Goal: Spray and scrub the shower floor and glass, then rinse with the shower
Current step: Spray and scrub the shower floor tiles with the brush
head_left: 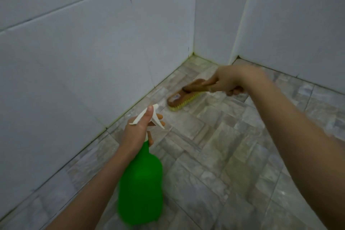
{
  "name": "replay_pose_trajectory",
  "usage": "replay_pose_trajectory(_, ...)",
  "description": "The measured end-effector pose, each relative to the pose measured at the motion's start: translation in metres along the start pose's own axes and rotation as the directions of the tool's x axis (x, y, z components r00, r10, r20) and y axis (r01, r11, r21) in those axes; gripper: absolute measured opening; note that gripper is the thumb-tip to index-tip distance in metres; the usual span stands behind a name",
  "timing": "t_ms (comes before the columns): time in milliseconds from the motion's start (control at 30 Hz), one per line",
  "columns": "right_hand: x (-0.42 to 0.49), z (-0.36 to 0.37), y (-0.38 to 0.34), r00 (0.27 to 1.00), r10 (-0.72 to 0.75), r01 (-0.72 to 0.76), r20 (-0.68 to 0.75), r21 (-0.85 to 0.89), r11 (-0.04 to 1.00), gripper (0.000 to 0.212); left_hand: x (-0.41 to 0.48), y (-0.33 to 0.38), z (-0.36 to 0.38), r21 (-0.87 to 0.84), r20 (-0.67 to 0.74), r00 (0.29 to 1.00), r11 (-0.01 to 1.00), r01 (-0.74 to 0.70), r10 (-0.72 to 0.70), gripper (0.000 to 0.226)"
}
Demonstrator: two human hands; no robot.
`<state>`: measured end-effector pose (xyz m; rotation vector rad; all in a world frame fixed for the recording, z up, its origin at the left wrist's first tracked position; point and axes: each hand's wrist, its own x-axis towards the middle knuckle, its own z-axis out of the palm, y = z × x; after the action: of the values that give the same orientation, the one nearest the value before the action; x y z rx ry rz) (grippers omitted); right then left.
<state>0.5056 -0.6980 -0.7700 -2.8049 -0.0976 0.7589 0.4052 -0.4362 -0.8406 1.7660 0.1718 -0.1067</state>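
Holding a green plastic spray bottle (141,183) with a white trigger head by its neck in the left hand (137,130), with the fingers curling round the trigger from the front and the thumb lying along the top of the head. Carrying the bottle clear of the floor and tilting it, with the nozzle pointing forward and down toward the corner and the fat green body hanging back under the forearm. Grasping the handle of a brown wooden scrub brush (182,97) with yellow bristles in the right hand (229,80), with the fingers wrapping fully round the handle and one finger lying forward along it. Pressing the bristles down onto the grey stone-patterned tile floor (224,155) of the shower, near the foot of the white tiled wall (74,61) on the left and a little short of the corner where two walls are meeting. Showing a small label on the back of the brush head, too blurred for reading. Placing the brush head just ahead of the bottle's nozzle, apart from it, with bare tile lying between. Running along the base of the walls, a yellowish-green grout line (175,70). Reaching in from the lower left and from the right edge, two bare forearms.
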Motion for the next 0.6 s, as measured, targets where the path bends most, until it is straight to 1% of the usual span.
replay_pose_trajectory(67,0.003,0.029,-0.015,0.987,-0.141,0.139,-0.083,-0.036,0.99,0.041,-0.007,-0.004,-0.006,0.006,0.008,1.0,1.0,0.009,-0.009,0.035)
replay_pose_trajectory(100,0.001,0.034,-0.023,0.981,-0.161,0.157,-0.108,-0.049,0.986,0.043,-0.012,-0.005,-0.011,0.003,0.01,1.0,1.0,0.015,-0.015,0.035)
replay_pose_trajectory(133,0.0,0.03,-0.026,0.984,-0.14,0.134,-0.106,-0.066,0.989,0.043,-0.015,-0.006,-0.015,0.004,0.017,1.0,1.0,0.017,-0.017,0.036)
replay_pose_trajectory(167,-0.007,0.02,-0.031,0.994,-0.095,0.089,-0.059,-0.096,0.991,0.043,-0.018,-0.008,-0.021,0.01,0.016,1.0,1.0,0.02,-0.02,0.038)
replay_pose_trajectory(233,-0.022,0.005,-0.042,1.0,-0.002,0.007,0.023,-0.234,0.972,0.044,-0.026,-0.01,-0.032,0.002,0.015,1.0,1.0,0.019,-0.019,0.044)
replay_pose_trajectory(267,-0.026,0.011,-0.05,1.0,0.009,-0.007,0.006,-0.29,0.957,0.038,-0.03,-0.012,-0.036,0.003,0.015,1.0,1.0,0.026,-0.026,0.047)
replay_pose_trajectory(300,-0.025,0.025,-0.061,0.999,-0.019,0.007,-0.034,-0.314,0.949,0.032,-0.034,-0.013,-0.04,0.01,0.013,0.999,0.999,0.031,-0.031,0.047)
replay_pose_trajectory(333,-0.019,0.046,-0.071,0.993,-0.091,0.064,-0.076,-0.305,0.95,0.042,-0.039,-0.014,-0.043,0.01,0.005,0.999,0.999,0.033,-0.033,0.045)
replay_pose_trajectory(367,-0.016,0.065,-0.08,0.986,-0.147,0.123,-0.074,-0.265,0.956,0.059,-0.044,-0.015,-0.047,0.005,-0.004,0.999,0.999,0.032,-0.032,0.046)
replay_pose_trajectory(400,-0.016,0.075,-0.087,0.979,-0.196,0.18,-0.058,-0.216,0.96,0.068,-0.051,-0.018,-0.053,0.004,-0.015,0.999,1.0,0.03,-0.03,0.048)
replay_pose_trajectory(433,-0.019,0.071,-0.093,0.976,-0.21,0.195,-0.054,-0.197,0.961,0.064,-0.057,-0.02,-0.057,0.014,-0.021,0.999,1.0,0.025,-0.024,0.048)
replay_pose_trajectory(467,-0.025,0.061,-0.095,0.98,-0.194,0.18,-0.044,-0.215,0.96,0.047,-0.063,-0.022,-0.062,0.031,-0.023,1.0,0.999,0.02,-0.019,0.043)
replay_pose_trajectory(500,-0.033,0.048,-0.098,0.991,-0.135,0.129,-0.006,-0.24,0.962,0.025,-0.07,-0.025,-0.068,0.052,-0.022,1.0,0.999,0.013,-0.012,0.037)
replay_pose_trajectory(533,-0.039,0.039,-0.101,0.996,-0.083,0.086,0.02,-0.277,0.957,0.02,-0.077,-0.026,-0.073,0.055,-0.022,1.0,0.998,0.011,-0.01,0.034)
replay_pose_trajectory(567,-0.047,0.038,-0.108,0.998,-0.062,0.064,0.013,-0.302,0.951,0.028,-0.082,-0.027,-0.079,0.043,-0.027,1.0,0.999,0.014,-0.013,0.037)
replay_pose_trajectory(600,-0.05,0.048,-0.116,0.996,-0.094,0.092,0.009,-0.315,0.945,0.027,-0.087,-0.028,-0.085,0.03,-0.04,0.999,0.999,0.025,-0.024,0.044)
